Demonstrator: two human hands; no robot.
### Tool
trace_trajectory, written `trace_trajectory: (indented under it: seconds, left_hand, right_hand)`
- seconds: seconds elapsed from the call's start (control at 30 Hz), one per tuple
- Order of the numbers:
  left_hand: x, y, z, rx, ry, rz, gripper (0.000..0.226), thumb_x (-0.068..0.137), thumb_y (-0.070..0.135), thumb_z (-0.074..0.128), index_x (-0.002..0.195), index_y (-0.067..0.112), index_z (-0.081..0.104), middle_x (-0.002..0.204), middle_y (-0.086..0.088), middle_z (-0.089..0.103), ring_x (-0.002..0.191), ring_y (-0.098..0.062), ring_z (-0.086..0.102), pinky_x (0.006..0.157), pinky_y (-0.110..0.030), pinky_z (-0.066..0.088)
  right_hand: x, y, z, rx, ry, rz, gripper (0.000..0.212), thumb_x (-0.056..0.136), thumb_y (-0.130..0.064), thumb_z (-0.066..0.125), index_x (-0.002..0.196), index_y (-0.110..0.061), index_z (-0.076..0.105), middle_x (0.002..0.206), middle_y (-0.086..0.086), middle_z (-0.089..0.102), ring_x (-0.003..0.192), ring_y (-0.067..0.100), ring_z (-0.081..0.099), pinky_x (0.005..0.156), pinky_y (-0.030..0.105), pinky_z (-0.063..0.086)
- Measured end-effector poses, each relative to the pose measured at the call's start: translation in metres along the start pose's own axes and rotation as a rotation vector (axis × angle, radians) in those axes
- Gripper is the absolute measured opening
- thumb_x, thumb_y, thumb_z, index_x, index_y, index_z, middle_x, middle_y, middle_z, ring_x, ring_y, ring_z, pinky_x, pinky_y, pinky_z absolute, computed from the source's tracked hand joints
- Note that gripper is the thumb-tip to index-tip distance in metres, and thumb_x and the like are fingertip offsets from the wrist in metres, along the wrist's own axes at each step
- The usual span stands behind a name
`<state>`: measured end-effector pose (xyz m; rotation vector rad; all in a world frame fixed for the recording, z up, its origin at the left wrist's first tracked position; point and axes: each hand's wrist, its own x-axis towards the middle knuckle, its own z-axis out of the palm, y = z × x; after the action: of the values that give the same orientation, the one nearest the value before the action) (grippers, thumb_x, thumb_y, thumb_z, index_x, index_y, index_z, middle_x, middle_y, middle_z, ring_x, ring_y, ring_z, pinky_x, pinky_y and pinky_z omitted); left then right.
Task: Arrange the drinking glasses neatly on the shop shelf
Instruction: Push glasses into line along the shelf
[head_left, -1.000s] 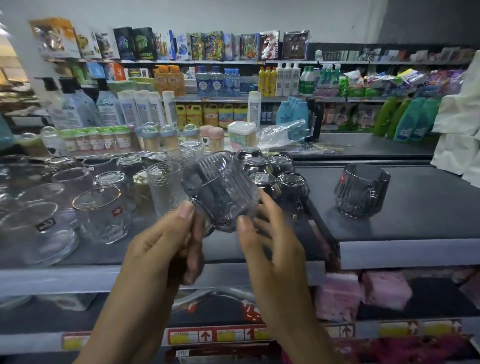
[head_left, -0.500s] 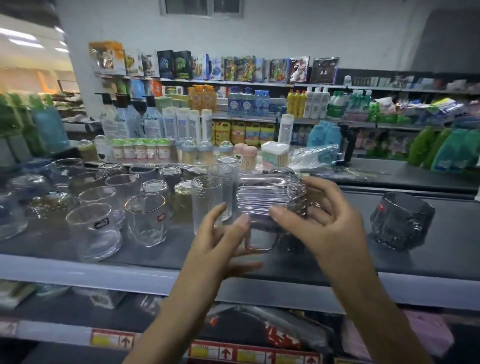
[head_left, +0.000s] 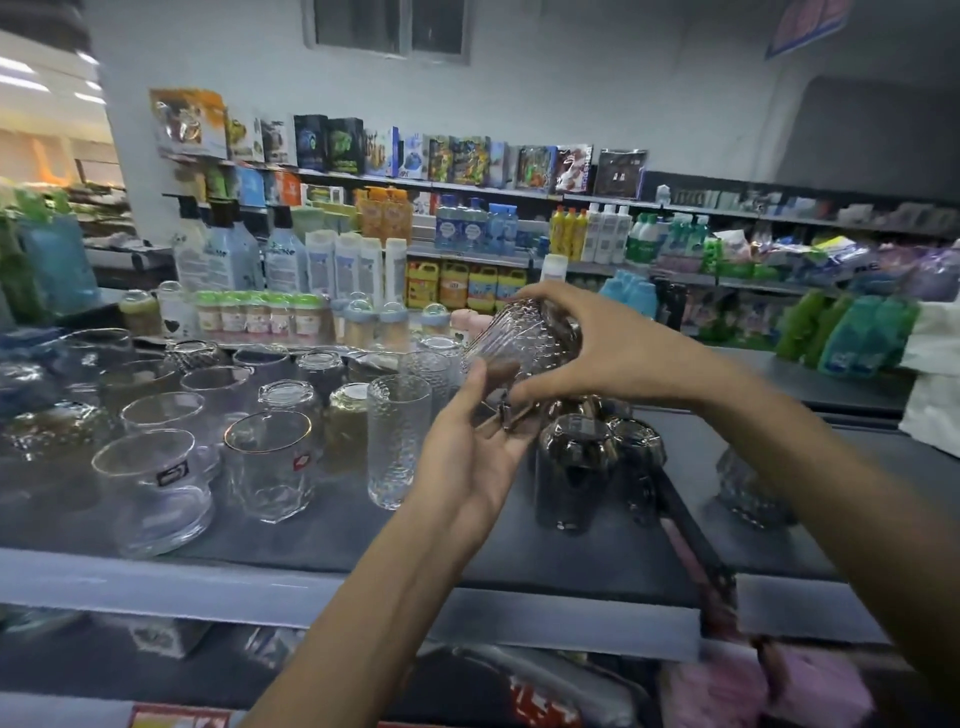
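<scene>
A ribbed smoky glass mug hangs tilted in the air above the grey shelf. My right hand grips it from above, fingers curled round its body. My left hand lies palm up below it, with straight fingers under the handle and the thumb touching the glass. Two dark glasses stand upside down just under the mug. Another ribbed dark glass sits alone to the right. A tall textured clear glass stands left of my left hand, with several clear glasses beyond it.
Small lidded jars and lotion bottles line the back of the shelf. Farther shelves hold detergent bottles and boxes. White cloth hangs at the right edge. Pink packs lie on the shelf below.
My right hand has lifted the mug higher and tilted it, gripping from above. My left hand has dropped beneath it, palm up. The view has shifted upward.
</scene>
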<state>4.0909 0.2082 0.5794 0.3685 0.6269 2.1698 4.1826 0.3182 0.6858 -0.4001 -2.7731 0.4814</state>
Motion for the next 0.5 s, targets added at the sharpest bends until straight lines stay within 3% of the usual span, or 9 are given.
trace_trajectory:
  seconds: [0.07, 0.17, 0.23, 0.3, 0.37, 0.43, 0.5]
  left_hand:
    - [0.009, 0.000, -0.004, -0.025, 0.023, -0.051, 0.027, 0.106, 0.028, 0.055, 0.102, 0.006, 0.070, 0.096, -0.013, 0.076, 0.109, -0.034, 0.069, 0.085, -0.039, 0.062]
    - [0.015, -0.003, -0.016, 0.041, 0.036, -0.130, 0.028, 0.105, 0.034, 0.055, 0.118, 0.011, 0.063, 0.118, -0.028, 0.070, 0.111, -0.041, 0.071, 0.094, -0.047, 0.059]
    - [0.013, -0.008, -0.028, 0.175, 0.059, -0.141, 0.032, 0.106, 0.035, 0.052, 0.127, 0.012, 0.057, 0.122, -0.030, 0.068, 0.106, -0.038, 0.073, 0.093, -0.047, 0.059]
    - [0.008, -0.013, -0.042, 0.492, 0.107, -0.016, 0.022, 0.107, 0.027, 0.052, 0.123, 0.016, 0.060, 0.116, -0.019, 0.072, 0.096, -0.031, 0.076, 0.087, -0.041, 0.061]
    - [0.004, -0.019, -0.061, 0.940, 0.088, 0.246, 0.013, 0.105, 0.021, 0.056, 0.111, 0.023, 0.067, 0.108, -0.006, 0.073, 0.089, -0.021, 0.074, 0.078, -0.036, 0.059]
    - [0.001, -0.025, -0.081, 1.420, -0.001, 0.470, 0.017, 0.101, 0.032, 0.055, 0.107, 0.027, 0.070, 0.105, 0.007, 0.071, 0.092, -0.014, 0.069, 0.081, -0.035, 0.054]
    - [-0.003, -0.030, -0.095, 1.859, -0.090, 0.558, 0.037, 0.097, 0.050, 0.042, 0.110, 0.029, 0.069, 0.110, 0.008, 0.069, 0.097, -0.020, 0.066, 0.084, -0.039, 0.053]
  right_hand:
    - [0.017, 0.005, -0.004, 0.013, -0.027, 0.047, 0.088, 0.074, -0.047, 0.089, 0.148, -0.036, 0.044, 0.139, -0.006, 0.053, 0.118, 0.008, 0.053, 0.093, 0.021, 0.040]
    - [0.037, 0.011, -0.004, 0.158, -0.068, 0.135, 0.079, 0.073, -0.033, 0.092, 0.141, -0.030, 0.052, 0.121, -0.001, 0.059, 0.098, 0.011, 0.063, 0.079, 0.026, 0.057]
    - [0.050, 0.016, 0.001, 0.130, -0.065, 0.156, 0.081, 0.072, -0.029, 0.093, 0.142, -0.023, 0.052, 0.114, -0.002, 0.058, 0.089, 0.014, 0.066, 0.074, 0.027, 0.059]
    - [0.065, 0.023, 0.006, 0.068, -0.051, 0.162, 0.084, 0.072, -0.030, 0.093, 0.143, -0.018, 0.050, 0.110, -0.003, 0.059, 0.087, 0.013, 0.066, 0.072, 0.027, 0.059]
    - [0.082, 0.026, 0.010, 0.024, -0.057, 0.185, 0.087, 0.071, -0.032, 0.094, 0.144, -0.014, 0.050, 0.116, 0.002, 0.061, 0.088, 0.015, 0.067, 0.070, 0.028, 0.060]
    - [0.098, 0.029, 0.016, -0.045, -0.071, 0.197, 0.086, 0.070, -0.034, 0.094, 0.141, -0.007, 0.053, 0.120, 0.009, 0.064, 0.087, 0.016, 0.066, 0.069, 0.028, 0.056]
    - [0.112, 0.031, 0.025, -0.113, -0.091, 0.193, 0.082, 0.069, -0.036, 0.094, 0.135, -0.004, 0.057, 0.115, 0.010, 0.066, 0.086, 0.017, 0.061, 0.071, 0.030, 0.053]
